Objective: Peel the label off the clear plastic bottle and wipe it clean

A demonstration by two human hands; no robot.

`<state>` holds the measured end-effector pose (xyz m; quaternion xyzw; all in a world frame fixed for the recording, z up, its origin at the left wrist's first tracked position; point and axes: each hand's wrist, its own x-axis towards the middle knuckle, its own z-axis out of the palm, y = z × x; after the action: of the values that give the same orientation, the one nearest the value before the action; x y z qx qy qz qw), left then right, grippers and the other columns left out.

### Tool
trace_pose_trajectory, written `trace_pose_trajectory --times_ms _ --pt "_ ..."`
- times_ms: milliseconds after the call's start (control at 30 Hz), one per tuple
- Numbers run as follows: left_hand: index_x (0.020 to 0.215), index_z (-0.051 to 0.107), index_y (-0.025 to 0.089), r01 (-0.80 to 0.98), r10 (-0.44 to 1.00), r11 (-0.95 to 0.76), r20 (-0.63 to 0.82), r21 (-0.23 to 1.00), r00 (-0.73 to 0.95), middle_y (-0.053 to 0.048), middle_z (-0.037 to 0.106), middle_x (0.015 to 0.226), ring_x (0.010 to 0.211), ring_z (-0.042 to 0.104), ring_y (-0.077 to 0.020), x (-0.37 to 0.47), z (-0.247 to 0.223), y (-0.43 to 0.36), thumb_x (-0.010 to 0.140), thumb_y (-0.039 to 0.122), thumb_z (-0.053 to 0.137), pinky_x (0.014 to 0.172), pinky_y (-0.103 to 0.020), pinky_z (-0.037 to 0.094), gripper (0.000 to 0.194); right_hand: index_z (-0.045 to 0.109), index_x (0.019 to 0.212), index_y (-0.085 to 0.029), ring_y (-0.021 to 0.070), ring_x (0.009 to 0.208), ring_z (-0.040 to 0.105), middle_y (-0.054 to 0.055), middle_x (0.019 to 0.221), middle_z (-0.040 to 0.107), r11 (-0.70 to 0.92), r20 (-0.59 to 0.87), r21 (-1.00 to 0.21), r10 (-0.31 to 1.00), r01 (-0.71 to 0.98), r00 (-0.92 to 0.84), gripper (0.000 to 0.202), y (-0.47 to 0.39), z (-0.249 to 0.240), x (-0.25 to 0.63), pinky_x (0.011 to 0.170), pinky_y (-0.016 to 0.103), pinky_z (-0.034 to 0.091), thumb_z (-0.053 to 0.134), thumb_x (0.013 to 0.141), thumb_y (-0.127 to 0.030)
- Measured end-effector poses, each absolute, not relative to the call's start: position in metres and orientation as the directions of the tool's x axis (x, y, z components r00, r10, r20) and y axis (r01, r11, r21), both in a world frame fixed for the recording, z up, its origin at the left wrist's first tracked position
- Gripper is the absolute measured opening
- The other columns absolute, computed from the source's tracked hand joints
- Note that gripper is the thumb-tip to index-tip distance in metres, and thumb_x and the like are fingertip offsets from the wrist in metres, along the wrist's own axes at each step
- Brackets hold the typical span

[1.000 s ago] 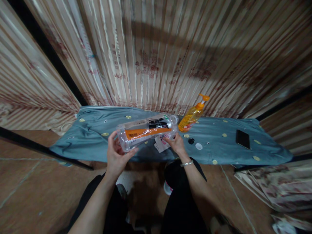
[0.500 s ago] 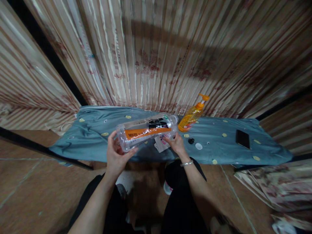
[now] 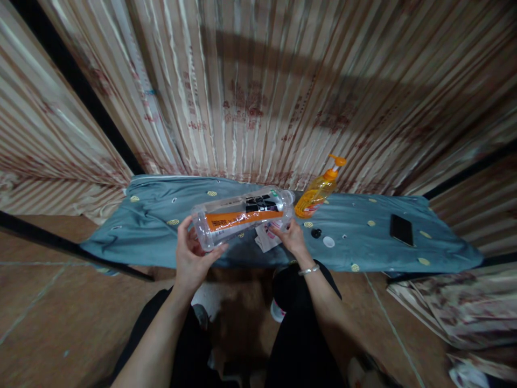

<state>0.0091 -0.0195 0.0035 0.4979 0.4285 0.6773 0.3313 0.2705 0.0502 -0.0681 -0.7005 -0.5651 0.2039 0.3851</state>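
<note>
A large clear plastic bottle (image 3: 242, 215) with an orange and black label lies on its side in the air above the cloth, its neck toward the right. My left hand (image 3: 194, 256) is wrapped round its base end. At the neck end, my right hand (image 3: 291, 234) holds the bottle from below, a silver bracelet on the wrist. Partly hidden under the bottle and beside my right fingers is a pale packet (image 3: 267, 238) with pink print. An orange pump bottle (image 3: 317, 194) stands just behind and to the right of the neck.
Blue-grey patterned cloth (image 3: 363, 242) covers the narrow table. On it, right of my right hand, are a small black object (image 3: 316, 233) and a white disc (image 3: 328, 242). A black phone (image 3: 401, 230) lies farther right. Striped curtains (image 3: 250, 97) hang behind, with dark poles at both sides.
</note>
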Motion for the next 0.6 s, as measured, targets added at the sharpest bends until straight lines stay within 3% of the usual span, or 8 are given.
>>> trace_pose_trajectory --times_ms 600 --pt "0.115 0.050 0.020 0.002 0.873 -0.414 0.397 0.910 -0.284 -0.008 0.067 0.108 0.088 0.070 -0.0232 0.0091 0.0048 -0.0192 0.049 0.033 0.093 0.072 -0.033 0.061 0.080 0.061 0.103 -0.019 0.0238 0.081 0.068 0.006 0.089 0.072 -0.046 0.158 -0.778 0.951 0.626 0.266 0.051 0.0497 -0.0681 0.2704 0.071 0.033 0.051 0.072 0.065 -0.053"
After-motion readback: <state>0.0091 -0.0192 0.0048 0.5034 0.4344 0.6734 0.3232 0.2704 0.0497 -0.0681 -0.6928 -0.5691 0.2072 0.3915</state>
